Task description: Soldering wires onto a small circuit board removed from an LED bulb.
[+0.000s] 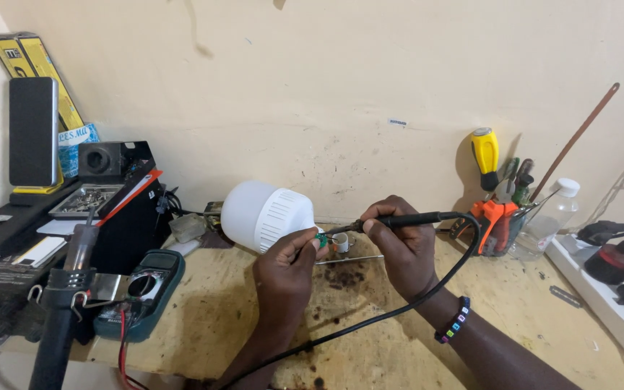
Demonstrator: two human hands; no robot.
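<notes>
Our left hand (pixel 287 263) pinches the small green board (pixel 321 237) by the white bulb (pixel 265 214). Our right hand (pixel 399 242), at three o'clock, grips the soldering iron (pixel 399 220). We should keep its tip steady.

Hidden and cut-off parts at the workbench

The left hand (pixel 287 271) covers the bulb's (pixel 265 214) base; the soldering iron's (pixel 391 221) tip contact is too small to tell.

Top left, two tall yellow-and-black packages (pixel 29 68) lean on the wall, with a blue-and-white pack (pixel 79 146) below them. The green multimeter's screen (pixel 141 284) is hard to see. Small pale label (pixel 397 123) on the wall.
</notes>
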